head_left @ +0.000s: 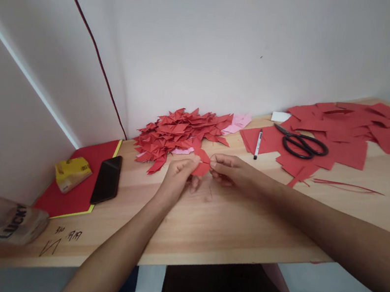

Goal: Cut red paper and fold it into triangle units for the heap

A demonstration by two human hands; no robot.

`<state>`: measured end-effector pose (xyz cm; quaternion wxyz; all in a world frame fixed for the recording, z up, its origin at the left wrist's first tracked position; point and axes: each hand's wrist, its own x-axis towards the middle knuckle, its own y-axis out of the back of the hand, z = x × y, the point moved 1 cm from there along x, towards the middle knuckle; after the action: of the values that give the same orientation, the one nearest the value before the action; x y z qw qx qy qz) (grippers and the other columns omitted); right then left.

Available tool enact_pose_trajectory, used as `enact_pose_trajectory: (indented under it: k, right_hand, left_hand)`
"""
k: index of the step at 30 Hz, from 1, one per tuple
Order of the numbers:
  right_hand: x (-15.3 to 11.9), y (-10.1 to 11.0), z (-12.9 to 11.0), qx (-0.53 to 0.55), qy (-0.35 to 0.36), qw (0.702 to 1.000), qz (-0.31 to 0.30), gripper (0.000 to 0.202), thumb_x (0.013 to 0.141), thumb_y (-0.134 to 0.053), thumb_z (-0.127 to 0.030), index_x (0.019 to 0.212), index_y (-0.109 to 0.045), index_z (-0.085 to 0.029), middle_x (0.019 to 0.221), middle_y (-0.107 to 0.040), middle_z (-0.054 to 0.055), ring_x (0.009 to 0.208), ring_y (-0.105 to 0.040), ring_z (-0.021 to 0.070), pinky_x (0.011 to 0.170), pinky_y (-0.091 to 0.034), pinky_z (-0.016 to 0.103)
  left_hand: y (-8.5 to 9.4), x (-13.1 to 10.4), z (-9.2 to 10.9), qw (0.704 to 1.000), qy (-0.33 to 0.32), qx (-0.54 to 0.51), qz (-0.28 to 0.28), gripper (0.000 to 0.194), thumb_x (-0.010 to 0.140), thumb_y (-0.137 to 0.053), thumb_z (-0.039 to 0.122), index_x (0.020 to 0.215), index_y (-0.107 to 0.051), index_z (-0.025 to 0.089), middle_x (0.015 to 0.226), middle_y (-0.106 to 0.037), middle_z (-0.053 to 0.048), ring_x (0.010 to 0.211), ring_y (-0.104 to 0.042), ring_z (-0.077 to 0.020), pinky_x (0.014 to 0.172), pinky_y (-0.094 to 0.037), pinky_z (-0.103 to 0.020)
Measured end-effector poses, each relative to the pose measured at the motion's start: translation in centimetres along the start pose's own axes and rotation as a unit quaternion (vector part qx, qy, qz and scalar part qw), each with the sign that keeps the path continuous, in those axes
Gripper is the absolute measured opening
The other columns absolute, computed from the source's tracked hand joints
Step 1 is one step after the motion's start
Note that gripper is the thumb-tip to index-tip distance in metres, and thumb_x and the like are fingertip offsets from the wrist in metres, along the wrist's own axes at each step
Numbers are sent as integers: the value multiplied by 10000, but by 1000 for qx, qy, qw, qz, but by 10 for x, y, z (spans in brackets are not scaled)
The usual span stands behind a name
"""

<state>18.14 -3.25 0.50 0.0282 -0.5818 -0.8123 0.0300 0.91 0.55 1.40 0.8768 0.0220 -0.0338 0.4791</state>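
Between my two hands is a piece of red paper, partly folded, just above the wooden table. My left hand pinches its left side between thumb and fingers. At the paper's right edge, the closed fingertips of my right hand grip it too. Right behind the paper lies a heap of folded red paper pieces, with pink folded paper at its right end. My fingers cover part of the sheet, so its full shape is hidden.
Black-handled scissors rest on loose red paper sheets at the right, near a marker and thin red strips. To the left are a phone, a red folder, a yellow packet and a clear bottle.
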Motion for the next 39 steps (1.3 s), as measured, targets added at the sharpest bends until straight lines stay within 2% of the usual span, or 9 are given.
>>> enact_pose_trajectory:
  k: [2, 5, 10, 15, 19, 25, 28, 33, 39]
  right_hand:
    - [-2, 0, -2, 50, -23, 998, -17, 344, 857, -615, -482, 770, -446, -195, 703, -471, -35, 550, -373, 74, 481, -237, 223]
    - [-4, -3, -3, 121, -67, 990, -41, 328, 835, -653, -450, 803, -441, -202, 690, -463, -38, 565, -393, 81, 479, -223, 215]
    - [-4, -10, -3, 169, -90, 979, -71, 355, 798, -678, -484, 799, -477, -192, 654, -432, -42, 545, -387, 80, 466, -219, 210]
    - [-3, -14, 2, 157, -121, 975, -101, 304, 789, -653, -402, 722, -457, -179, 607, -414, -50, 491, -361, 63, 444, -200, 206]
    - [-2, -10, 1, 50, -74, 992, -88, 297, 834, -601, -422, 720, -523, -160, 654, -495, -18, 525, -418, 72, 454, -278, 211]
    - [0, 7, -1, -144, 28, 987, -61, 305, 856, -623, -457, 937, -581, -167, 789, -594, 2, 625, -515, 107, 575, -401, 246]
    - [2, 9, 0, -150, 81, 985, -25, 280, 859, -622, -436, 979, -596, -184, 940, -652, 41, 850, -596, 175, 736, -453, 296]
    - [2, 8, 1, -228, 125, 965, 8, 236, 912, -527, -371, 775, -576, -186, 790, -607, 18, 747, -557, 158, 704, -421, 294]
    - [3, 12, 2, -269, 140, 952, 25, 234, 913, -518, -359, 767, -556, -180, 705, -521, -16, 669, -475, 131, 641, -366, 268]
  left_hand:
    - [4, 2, 1, 997, -10, -75, 11, 580, 872, -473, 661, 594, -563, 160, 495, -501, 5, 407, -434, -84, 425, -330, -233]
    - [7, 4, 1, 994, -18, -110, 18, 365, 798, -677, 532, 805, -659, 167, 694, -614, -2, 569, -545, -89, 538, -434, -212]
    - [1, 1, 0, 995, -1, -68, -76, 395, 661, -840, 314, 1003, -697, 179, 1065, -675, -80, 899, -655, -182, 817, -520, -307]
    - [-6, 1, -3, 994, 8, -92, -56, 288, 663, -843, 315, 853, -708, 147, 743, -658, -21, 659, -616, -121, 700, -514, -271]
    - [-6, 0, -4, 994, -1, -91, -63, 241, 720, -799, 328, 757, -680, 121, 640, -618, -12, 563, -597, -128, 621, -501, -279]
    - [3, 4, -10, 997, -48, -55, 38, 219, 705, -810, 286, 837, -716, 138, 808, -698, -28, 785, -638, -127, 801, -492, -246]
    - [2, 4, -12, 999, -19, -37, 20, 266, 710, -803, 346, 819, -699, 127, 730, -693, -31, 652, -624, -117, 667, -491, -234]
    - [-3, 1, -11, 999, 41, 2, -18, 357, 694, -800, 430, 745, -662, 105, 647, -689, -53, 516, -613, -120, 529, -442, -224]
    - [-2, 0, -11, 998, 61, 14, -21, 360, 689, -793, 429, 738, -655, 100, 646, -697, -61, 501, -616, -115, 500, -414, -210]
